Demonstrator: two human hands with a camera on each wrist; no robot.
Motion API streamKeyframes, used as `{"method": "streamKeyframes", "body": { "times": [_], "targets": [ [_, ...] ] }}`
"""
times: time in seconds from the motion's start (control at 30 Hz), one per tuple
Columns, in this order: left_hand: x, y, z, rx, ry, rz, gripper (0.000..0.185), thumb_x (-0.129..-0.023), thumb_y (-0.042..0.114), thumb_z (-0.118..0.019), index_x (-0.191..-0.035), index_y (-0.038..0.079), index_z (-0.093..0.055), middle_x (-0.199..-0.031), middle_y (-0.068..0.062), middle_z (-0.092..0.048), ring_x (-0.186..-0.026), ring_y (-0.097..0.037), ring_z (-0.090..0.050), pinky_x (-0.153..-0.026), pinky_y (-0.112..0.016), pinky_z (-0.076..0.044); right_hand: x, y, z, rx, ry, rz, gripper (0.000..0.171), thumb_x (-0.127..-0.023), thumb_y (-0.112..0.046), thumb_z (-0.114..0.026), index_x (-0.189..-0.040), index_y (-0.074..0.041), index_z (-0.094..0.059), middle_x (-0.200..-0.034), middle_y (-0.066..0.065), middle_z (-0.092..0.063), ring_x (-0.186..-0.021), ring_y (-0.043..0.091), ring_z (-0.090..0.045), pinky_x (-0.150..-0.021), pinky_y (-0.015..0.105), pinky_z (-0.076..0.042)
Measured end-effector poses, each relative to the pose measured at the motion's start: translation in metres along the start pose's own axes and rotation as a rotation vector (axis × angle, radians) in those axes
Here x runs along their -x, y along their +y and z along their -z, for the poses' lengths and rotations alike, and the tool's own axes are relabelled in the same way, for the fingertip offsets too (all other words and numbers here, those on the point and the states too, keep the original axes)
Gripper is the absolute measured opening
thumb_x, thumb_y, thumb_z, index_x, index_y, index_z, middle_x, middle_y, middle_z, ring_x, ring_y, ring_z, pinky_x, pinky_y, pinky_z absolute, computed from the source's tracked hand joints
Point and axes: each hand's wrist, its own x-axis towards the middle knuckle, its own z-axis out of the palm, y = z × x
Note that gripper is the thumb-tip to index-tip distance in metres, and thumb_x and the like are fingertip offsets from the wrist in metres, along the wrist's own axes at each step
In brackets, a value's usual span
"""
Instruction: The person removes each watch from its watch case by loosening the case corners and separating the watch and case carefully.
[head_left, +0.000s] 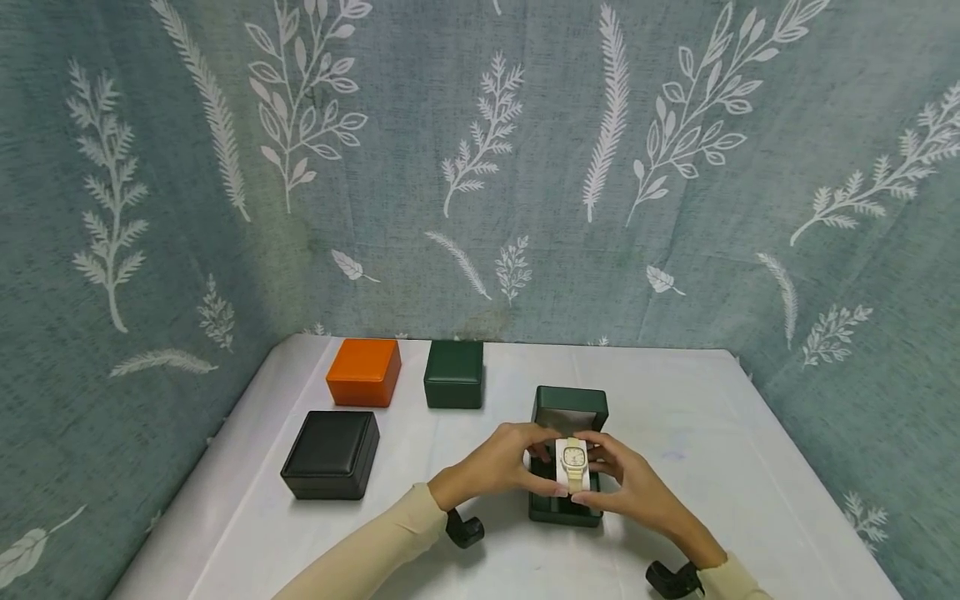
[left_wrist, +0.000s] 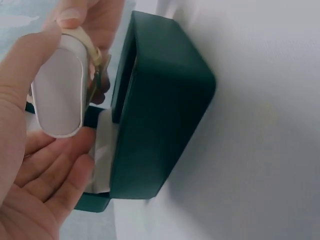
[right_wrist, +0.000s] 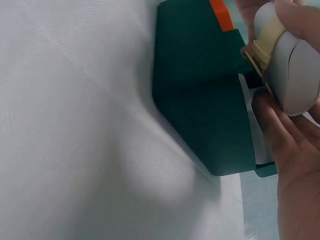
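1. Nearest, the left hand [head_left: 501, 462] and right hand [head_left: 626, 483] together pinch a cream watch [head_left: 573, 463] wrapped on a smooth white oval cushion [left_wrist: 60, 92], which only the wrist views show.
2. Just beneath the hands sits the open green box [head_left: 567, 412], its matte lid upright.
3. Beyond the left hand, a black box [head_left: 332, 454], an orange box [head_left: 363, 372] and a closed green box [head_left: 453, 374] rest on the white table [head_left: 712, 433].

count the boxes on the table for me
4: an orange box back left, a closed green box beside it, a black box front left, and an open green box under the hands.
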Motion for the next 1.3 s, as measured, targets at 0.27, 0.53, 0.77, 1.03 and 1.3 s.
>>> {"method": "streamKeyframes", "body": {
  "times": [0.27, 0.53, 0.77, 1.03, 1.3],
  "targets": [
    [0.0019, 0.0035, -0.0024, 0.011, 0.054, -0.014, 0.068, -0.081, 0.041, -0.089, -0.136, 0.008, -0.064, -0.111, 0.005, -0.067, -0.101, -0.004, -0.064, -0.088, -0.022, -0.054, -0.0013, 0.0, -0.0021, 0.033, 0.0, 0.053, 0.085, -0.084, -0.018, -0.088, -0.155, -0.017, -0.041, -0.148, 0.011, -0.049, -0.124, 0.019, -0.058, -0.103, 0.031, -0.05],
    [0.0023, 0.0051, -0.0061, 0.014, 0.07, -0.019, 0.066, -0.081, 0.041, -0.089, -0.133, 0.009, -0.065, -0.111, 0.005, -0.066, -0.102, -0.005, -0.064, -0.089, -0.022, -0.053, -0.0019, -0.0019, -0.0044, 0.067, 0.021, 0.048, 0.082, -0.082, -0.028, -0.089, -0.152, -0.021, -0.046, -0.148, 0.001, -0.051, -0.129, 0.017, -0.055, -0.103, 0.032, -0.05],
    [0.0021, 0.0045, -0.0085, 0.033, 0.071, -0.025, 0.066, -0.081, 0.038, -0.089, -0.134, 0.007, -0.065, -0.113, 0.002, -0.065, -0.103, -0.011, -0.067, -0.089, -0.025, -0.055, -0.0006, 0.0007, -0.0026, 0.076, 0.019, 0.066, 0.078, -0.085, -0.03, -0.087, -0.151, -0.021, -0.047, -0.143, 0.001, -0.053, -0.123, 0.016, -0.059, -0.099, 0.031, -0.053],
    [0.0031, 0.0055, -0.0059, 0.023, 0.065, -0.029, 0.067, -0.083, 0.041, -0.087, -0.136, 0.007, -0.064, -0.114, 0.002, -0.064, -0.104, -0.01, -0.066, -0.09, -0.025, -0.055, -0.0001, 0.0021, 0.0019, 0.055, -0.012, 0.104, 0.075, -0.089, -0.022, -0.084, -0.153, -0.015, -0.046, -0.142, 0.008, -0.052, -0.121, 0.016, -0.059, -0.098, 0.03, -0.053],
    [0.0023, 0.0057, -0.0036, 0.022, 0.064, -0.022, 0.064, -0.083, 0.041, -0.087, -0.134, 0.008, -0.065, -0.112, 0.004, -0.064, -0.103, -0.012, -0.067, -0.089, -0.025, -0.055, 0.0018, -0.0008, 0.0055, 0.029, -0.017, 0.106, 0.075, -0.089, -0.018, -0.083, -0.153, -0.011, -0.045, -0.146, 0.013, -0.05, -0.124, 0.013, -0.058, -0.098, 0.029, -0.053]
  ]
}}
